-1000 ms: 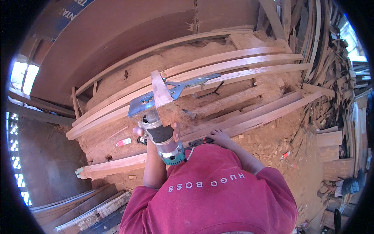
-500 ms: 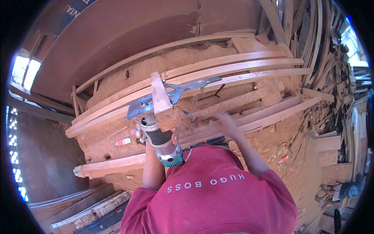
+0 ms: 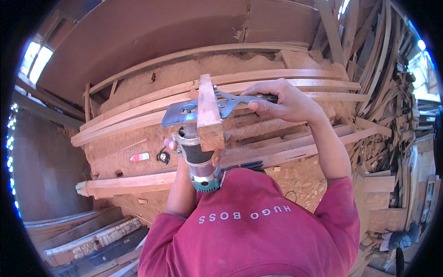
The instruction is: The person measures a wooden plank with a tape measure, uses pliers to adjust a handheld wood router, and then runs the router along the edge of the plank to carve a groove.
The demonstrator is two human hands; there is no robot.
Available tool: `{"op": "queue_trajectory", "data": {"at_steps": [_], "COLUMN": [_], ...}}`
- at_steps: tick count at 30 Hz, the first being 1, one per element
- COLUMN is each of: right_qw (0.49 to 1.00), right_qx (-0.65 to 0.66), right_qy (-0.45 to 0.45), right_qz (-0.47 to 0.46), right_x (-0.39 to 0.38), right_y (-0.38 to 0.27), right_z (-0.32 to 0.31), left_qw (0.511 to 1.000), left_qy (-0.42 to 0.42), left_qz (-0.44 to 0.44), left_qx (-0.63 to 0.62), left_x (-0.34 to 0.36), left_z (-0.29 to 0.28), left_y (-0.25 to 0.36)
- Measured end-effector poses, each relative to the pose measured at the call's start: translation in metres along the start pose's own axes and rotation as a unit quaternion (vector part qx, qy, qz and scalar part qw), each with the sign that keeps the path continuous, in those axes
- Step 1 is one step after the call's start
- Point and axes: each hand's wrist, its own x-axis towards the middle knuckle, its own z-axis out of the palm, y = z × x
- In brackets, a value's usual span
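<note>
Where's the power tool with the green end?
In the head view, the power tool is just left of centre, in the left hand, between the metal plate and the red shirt.

We count one router (image 3: 198,154) (clock centre), one metal plate (image 3: 173,116) and one wood block (image 3: 209,102) at 12, three long beams (image 3: 318,83) beyond, two hands: left hand (image 3: 171,144) around the router, right hand (image 3: 288,102) at 2. At 9 we have one tape measure (image 3: 163,156) and one red-white packet (image 3: 139,157). Scrap pile (image 3: 387,121) at 3: too many pieces to count.
</note>
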Motion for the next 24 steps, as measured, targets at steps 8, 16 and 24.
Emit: {"op": "queue_trajectory", "data": {"at_steps": [8,16,24], "right_qw": [0.999,0.998,0.997], "right_qx": [0.031,0.034,0.04], "right_qy": [-0.003,0.012,0.014], "right_qz": [0.036,0.06,0.063], "right_x": [0.002,0.005,0.004], "right_y": [-0.007,-0.011,-0.012], "right_z": [0.003,0.007,0.007], "left_qw": [1.0,0.999,0.999], "left_qy": [0.008,0.022,0.02], "left_qz": [-0.004,-0.011,-0.01], "left_qx": [-0.026,-0.046,-0.038], "left_x": [-0.005,-0.011,-0.015], "left_z": [-0.003,-0.01,-0.012], "left_y": [-0.007,-0.012,-0.01]}}
